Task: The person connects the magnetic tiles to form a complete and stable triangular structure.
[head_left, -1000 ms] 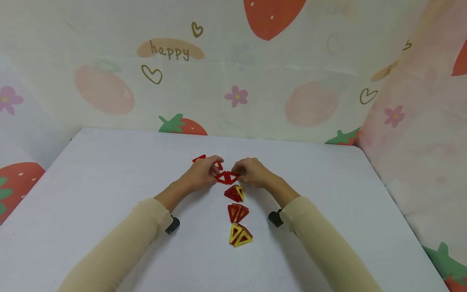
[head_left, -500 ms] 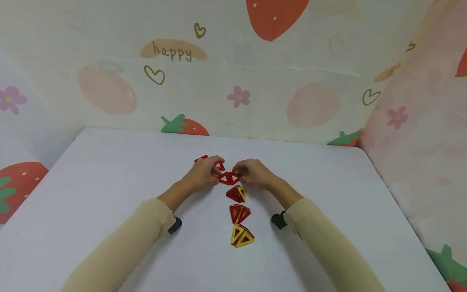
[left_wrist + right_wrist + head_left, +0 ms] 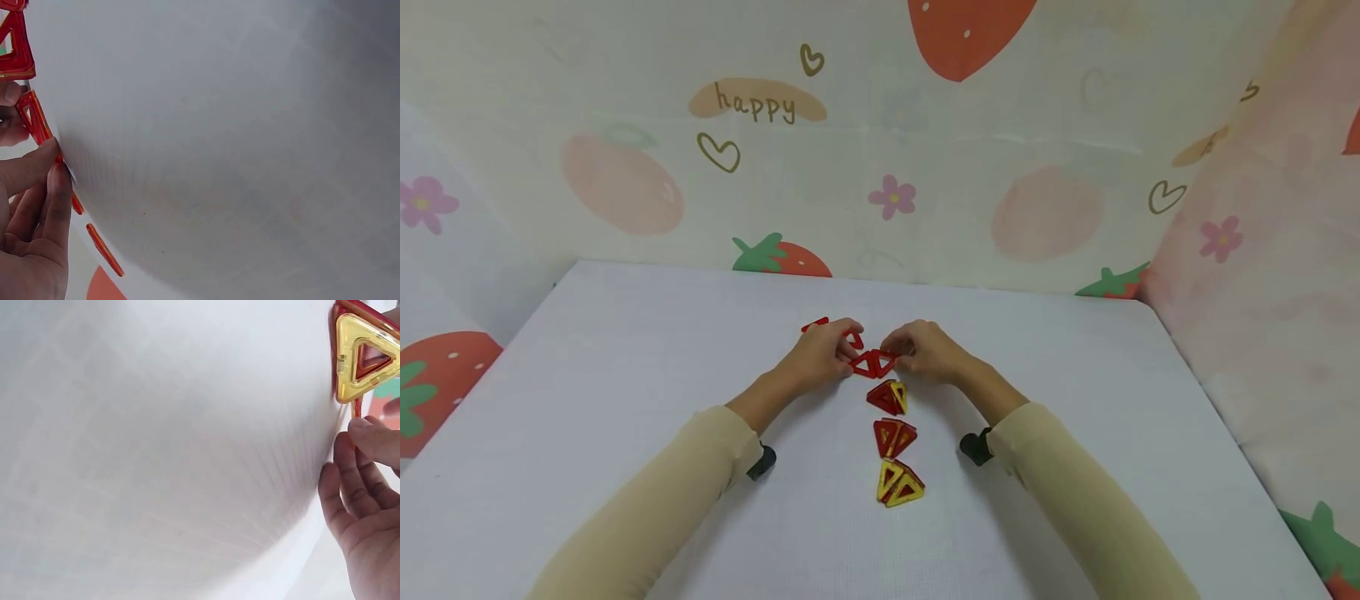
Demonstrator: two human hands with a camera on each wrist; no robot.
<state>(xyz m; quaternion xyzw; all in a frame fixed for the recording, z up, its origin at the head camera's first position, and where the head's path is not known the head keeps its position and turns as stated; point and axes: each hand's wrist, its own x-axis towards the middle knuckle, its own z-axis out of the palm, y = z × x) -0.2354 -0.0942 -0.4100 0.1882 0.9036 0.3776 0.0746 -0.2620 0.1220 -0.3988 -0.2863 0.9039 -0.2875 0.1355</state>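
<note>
Two red triangular magnetic tiles meet edge to edge between my hands in the head view. My left hand (image 3: 816,357) pinches the left tile (image 3: 870,367) between thumb and fingers, which the left wrist view shows close up. At its outer corner, the right tile (image 3: 877,369) is pinched by my right hand (image 3: 923,352). In the right wrist view the thumb and fingertips hold a thin red edge (image 3: 357,407), just behind a yellow-faced triangle (image 3: 344,362). Partly hidden by my left hand are more red tiles, one (image 3: 815,323) at the far left and another (image 3: 854,341) by its fingers.
Toward me, a row of small built shapes stands on the white table (image 3: 700,317): a red and yellow one (image 3: 883,398), a red one (image 3: 887,432) and a yellow-faced one (image 3: 904,493). A patterned cloth (image 3: 940,150) hangs behind the table.
The head view has shifted slightly. My right hand has risen a little, lifting the outer corner of its red tile; my left hand keeps its pinch.
</note>
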